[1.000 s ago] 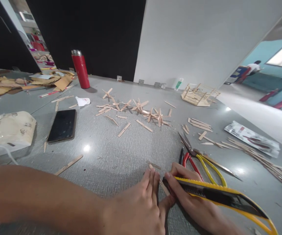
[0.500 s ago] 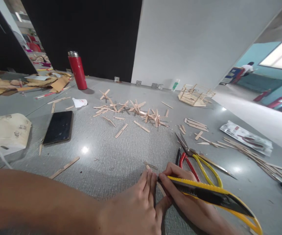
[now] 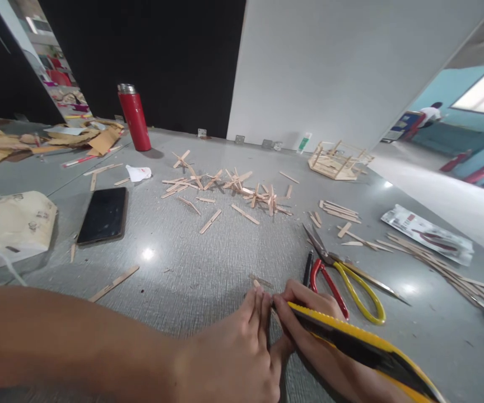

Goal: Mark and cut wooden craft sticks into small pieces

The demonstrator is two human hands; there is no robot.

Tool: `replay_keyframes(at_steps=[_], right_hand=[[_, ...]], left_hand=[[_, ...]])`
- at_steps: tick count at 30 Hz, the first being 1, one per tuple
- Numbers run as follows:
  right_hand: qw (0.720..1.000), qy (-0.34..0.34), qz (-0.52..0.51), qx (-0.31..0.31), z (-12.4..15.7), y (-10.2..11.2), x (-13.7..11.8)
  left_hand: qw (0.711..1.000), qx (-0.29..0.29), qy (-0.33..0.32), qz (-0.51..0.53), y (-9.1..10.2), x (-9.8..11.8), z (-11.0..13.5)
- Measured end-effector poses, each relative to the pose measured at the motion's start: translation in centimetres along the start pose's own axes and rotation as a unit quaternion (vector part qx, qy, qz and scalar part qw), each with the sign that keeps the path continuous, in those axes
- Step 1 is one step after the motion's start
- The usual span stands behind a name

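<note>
My right hand (image 3: 298, 299) is wrapped round a yellow-and-black utility knife (image 3: 353, 338), its front end low at the table and its handle slanting back to the lower right. Beside it, my left hand (image 3: 236, 347) presses down with its fingers together on a thin wooden stick (image 3: 256, 284). Only the stick's tip and a short piece between the hands show; the rest is covered. The knife's blade is hidden by my fingers. Just beyond the fingertips lies a small wooden sliver (image 3: 262, 280).
Red-and-yellow-handled scissors (image 3: 357, 291) lie right of my hands, near a black pen (image 3: 308, 268). Joined and loose sticks (image 3: 236, 182) are heaped ahead. A stick frame (image 3: 336, 162), red flask (image 3: 135, 120), phone (image 3: 103, 215) and tissue pack (image 3: 13, 226) stand around.
The knife's rear end has dropped slightly toward the lower edge. Both hands stay at nearly the same place, and the whole view has shifted a little.
</note>
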State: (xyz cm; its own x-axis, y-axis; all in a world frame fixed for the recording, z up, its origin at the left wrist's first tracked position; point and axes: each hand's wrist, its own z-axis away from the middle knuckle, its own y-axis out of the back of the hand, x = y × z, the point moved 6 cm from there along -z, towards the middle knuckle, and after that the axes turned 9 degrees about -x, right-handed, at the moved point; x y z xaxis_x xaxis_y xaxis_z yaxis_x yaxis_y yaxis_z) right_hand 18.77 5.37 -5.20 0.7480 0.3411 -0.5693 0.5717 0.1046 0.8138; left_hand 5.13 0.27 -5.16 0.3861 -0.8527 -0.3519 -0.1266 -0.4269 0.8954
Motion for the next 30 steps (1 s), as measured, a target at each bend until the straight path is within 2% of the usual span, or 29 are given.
replay_keyframes(at_steps=[4, 14, 17, 22, 27, 30], right_hand=[[0.998, -0.017, 0.026, -0.052, -0.4, -0.5, -0.8], [0.997, -0.016, 0.018, -0.069, -0.7, -0.3, 0.1], [0.997, -0.018, 0.009, -0.08, -0.6, -0.2, 0.4], [0.997, -0.043, -0.012, -0.07, -0.4, -0.3, 1.0], [0.991, -0.073, -0.024, -0.107, -0.6, -0.8, 1.0], [0.991, -0.075, -0.021, -0.106, -0.6, -0.8, 1.0]], left_hand=[[1.0, -0.007, -0.002, 0.02, 0.1, -0.1, 0.0], [0.999, -0.019, 0.018, 0.038, -0.3, -0.1, -0.1], [0.999, -0.018, 0.004, 0.033, -0.4, 0.0, 0.0], [0.999, -0.015, 0.002, 0.029, -0.3, 0.0, 0.1], [0.999, -0.012, 0.007, 0.032, -0.3, 0.0, 0.1], [0.999, -0.007, 0.004, 0.034, -0.1, 0.0, 0.1]])
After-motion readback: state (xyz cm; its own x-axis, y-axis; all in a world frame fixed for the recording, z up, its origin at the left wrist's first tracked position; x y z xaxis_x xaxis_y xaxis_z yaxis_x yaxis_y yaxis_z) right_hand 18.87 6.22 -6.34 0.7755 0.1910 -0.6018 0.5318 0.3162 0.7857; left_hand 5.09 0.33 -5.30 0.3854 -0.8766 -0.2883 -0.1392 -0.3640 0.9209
